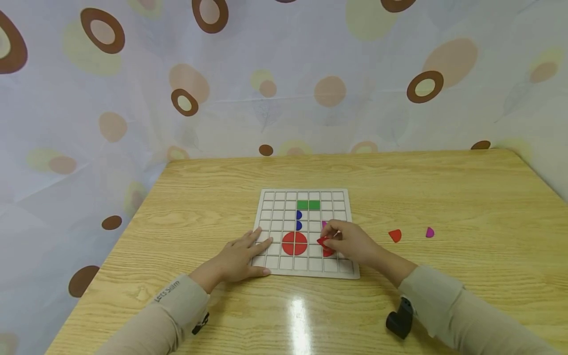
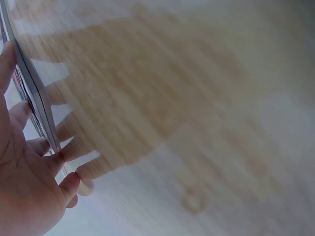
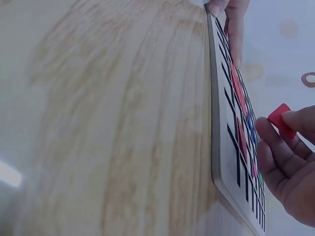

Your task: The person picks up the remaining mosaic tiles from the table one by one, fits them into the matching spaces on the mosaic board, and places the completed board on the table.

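A white square board marked with a dark grid lies on the table. My left hand rests on its left edge with fingers spread. Over the board's right part, my right hand pinches a red quarter-circle piece between thumb and fingers. Beneath that hand another red piece and a magenta piece lie on the grid, both partly hidden. Four red quarters form a red circle left of the hand. Blue half-circles and green rectangles sit higher up the grid.
Right of the board, a loose red quarter-circle and a magenta piece lie on the wooden table. A patterned cloth hangs behind and beside the table. A black wrist device is at my right cuff.
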The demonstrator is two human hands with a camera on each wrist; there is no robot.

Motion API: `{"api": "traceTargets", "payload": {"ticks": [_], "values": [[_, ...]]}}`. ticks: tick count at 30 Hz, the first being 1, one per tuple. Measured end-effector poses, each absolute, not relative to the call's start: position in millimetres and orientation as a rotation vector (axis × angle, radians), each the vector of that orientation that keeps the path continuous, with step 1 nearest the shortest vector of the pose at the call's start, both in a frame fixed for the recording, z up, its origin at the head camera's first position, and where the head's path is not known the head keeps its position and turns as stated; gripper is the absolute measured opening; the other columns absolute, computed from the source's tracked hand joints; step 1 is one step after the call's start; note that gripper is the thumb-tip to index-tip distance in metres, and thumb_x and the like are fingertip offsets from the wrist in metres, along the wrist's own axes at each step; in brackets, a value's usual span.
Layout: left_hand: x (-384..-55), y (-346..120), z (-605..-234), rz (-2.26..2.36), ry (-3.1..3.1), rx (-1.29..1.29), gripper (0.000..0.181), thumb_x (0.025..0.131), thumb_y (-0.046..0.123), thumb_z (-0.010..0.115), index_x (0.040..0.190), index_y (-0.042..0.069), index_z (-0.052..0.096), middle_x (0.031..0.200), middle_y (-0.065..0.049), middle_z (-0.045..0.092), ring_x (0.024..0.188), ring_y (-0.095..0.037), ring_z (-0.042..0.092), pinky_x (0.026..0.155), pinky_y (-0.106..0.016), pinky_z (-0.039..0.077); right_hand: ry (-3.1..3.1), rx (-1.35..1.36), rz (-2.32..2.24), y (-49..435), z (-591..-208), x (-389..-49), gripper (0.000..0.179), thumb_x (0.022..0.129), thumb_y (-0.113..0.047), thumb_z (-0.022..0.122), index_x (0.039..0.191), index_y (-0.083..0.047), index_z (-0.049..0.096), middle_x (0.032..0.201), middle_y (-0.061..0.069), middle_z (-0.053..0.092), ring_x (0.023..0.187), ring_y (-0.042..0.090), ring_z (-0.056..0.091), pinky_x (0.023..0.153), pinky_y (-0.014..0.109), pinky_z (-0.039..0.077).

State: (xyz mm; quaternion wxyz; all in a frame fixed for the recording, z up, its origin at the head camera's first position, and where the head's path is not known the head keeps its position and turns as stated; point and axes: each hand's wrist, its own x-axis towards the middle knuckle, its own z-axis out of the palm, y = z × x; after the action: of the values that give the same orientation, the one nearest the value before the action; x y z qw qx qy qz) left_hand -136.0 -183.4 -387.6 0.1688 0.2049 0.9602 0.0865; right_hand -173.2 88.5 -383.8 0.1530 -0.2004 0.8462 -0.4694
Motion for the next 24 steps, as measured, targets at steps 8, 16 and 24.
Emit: {"api": "traceTargets", "payload": {"ticks": [8, 16, 24], "values": [[-135, -183, -385, 0.251, 2.723, 0.58, 0.069, 0.079, 0.054, 0.048, 0.137, 0.025, 0.024, 0.144, -0.008, 0.007, 0.129, -0.028, 0.008, 0.097, -0.049, 0.017, 2.41, -0.583, -1.344, 82, -386, -175, 0.009, 0.079, 0.002, 0.057, 0.085, -0.006, 0.056, 0.083, 0.005, 0.052, 0.07, 0.017, 0.049, 0.056, 0.026, 0.044], [-136, -184, -389, 0.237, 2.726, 0.586, 0.07, 0.079, 0.056, 0.046, 0.137, 0.026, 0.023, 0.144, -0.008, 0.006, 0.129, -0.028, 0.008, 0.097, -0.047, 0.016, 2.452, -0.606, -1.3, 79, -385, -177, 0.014, 0.077, -0.002, 0.061, 0.09, -0.005, 0.056, 0.083, 0.002, 0.055, 0.07, 0.017, 0.045, 0.058, 0.025, 0.041], [-137, -185, -391, 0.231, 2.728, 0.586, 0.07, 0.079, 0.057, 0.046, 0.138, 0.026, 0.023, 0.144, -0.007, 0.005, 0.129, -0.027, 0.007, 0.097, -0.047, 0.016, 2.461, -0.603, -1.353, 76, -385, -179, 0.022, 0.076, -0.001, 0.063, 0.094, -0.001, 0.052, 0.08, 0.003, 0.052, 0.067, 0.016, 0.044, 0.057, 0.023, 0.04]]}}
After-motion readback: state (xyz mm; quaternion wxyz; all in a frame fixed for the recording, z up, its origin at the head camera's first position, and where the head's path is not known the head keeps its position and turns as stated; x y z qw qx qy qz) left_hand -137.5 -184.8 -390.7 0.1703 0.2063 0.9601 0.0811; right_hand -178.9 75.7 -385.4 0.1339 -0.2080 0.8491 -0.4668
